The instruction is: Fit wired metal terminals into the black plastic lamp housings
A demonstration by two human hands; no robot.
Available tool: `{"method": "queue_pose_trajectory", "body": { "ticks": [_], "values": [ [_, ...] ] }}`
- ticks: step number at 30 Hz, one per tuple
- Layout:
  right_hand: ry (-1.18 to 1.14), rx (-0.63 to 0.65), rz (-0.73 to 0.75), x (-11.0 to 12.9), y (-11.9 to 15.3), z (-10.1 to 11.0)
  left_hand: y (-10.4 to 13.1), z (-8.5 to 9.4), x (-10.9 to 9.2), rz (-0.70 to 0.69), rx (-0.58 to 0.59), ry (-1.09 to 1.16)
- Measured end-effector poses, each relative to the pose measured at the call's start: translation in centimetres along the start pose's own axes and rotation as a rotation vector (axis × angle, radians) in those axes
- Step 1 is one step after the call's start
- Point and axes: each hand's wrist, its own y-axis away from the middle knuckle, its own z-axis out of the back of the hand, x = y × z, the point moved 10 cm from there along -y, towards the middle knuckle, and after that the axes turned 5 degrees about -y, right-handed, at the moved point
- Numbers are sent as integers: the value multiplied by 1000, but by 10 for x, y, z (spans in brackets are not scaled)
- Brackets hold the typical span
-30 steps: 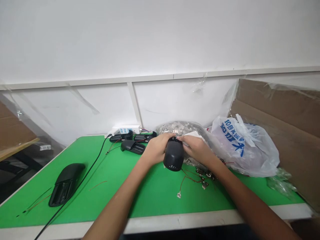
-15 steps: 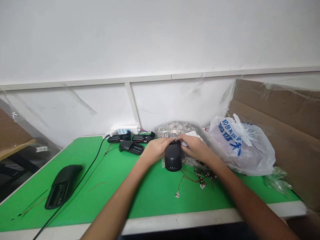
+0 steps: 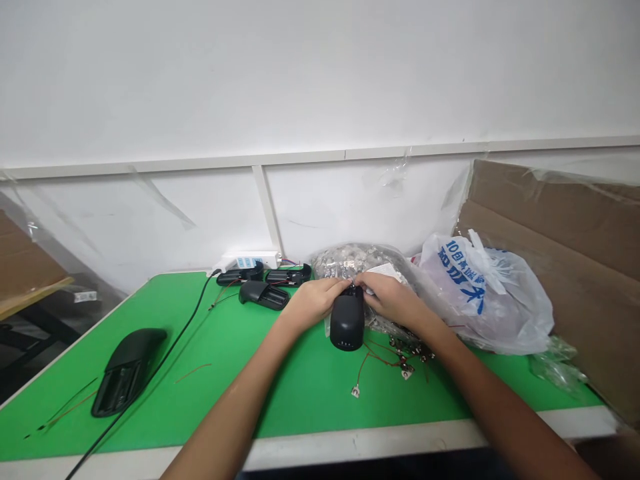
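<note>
A black plastic housing (image 3: 347, 323) with a row of small marks near its front end is held between both hands, above the green table top. My left hand (image 3: 314, 303) grips its far end from the left, fingers pressed together. From the right, my right hand (image 3: 391, 297) pinches the same far end, its fingertips close to those of the other hand. Right behind the hands lies a clear bag (image 3: 360, 257) full of small metal parts. Small parts with thin brown wires (image 3: 405, 357) lie beside the right wrist.
Several similar black housings, one (image 3: 127, 373) at the left, others (image 3: 264, 295) at the back, lie on the green table (image 3: 200, 407). A black cable (image 3: 187, 321) runs from a white box (image 3: 250, 260). At the right are a white plastic bag (image 3: 490, 293) and cardboard (image 3: 560, 267).
The housing has tilted slightly, its near end a little lower in view. Both hands keep hold of its far end, almost unmoved. The whole view has shifted slightly.
</note>
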Motion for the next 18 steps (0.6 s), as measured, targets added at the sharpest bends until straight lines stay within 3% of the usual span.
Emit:
{"method": "queue_pose_trajectory", "body": {
  "ticks": [11,15,18],
  "values": [
    [76,1,61,3,1,-4,-1,1,0,9,-2,28],
    [68,-36,50,6,0,2,-1,5,8,114,-30,154],
    [63,-41,48,10,-1,5,1,1,16,208,15,225]
  ]
}}
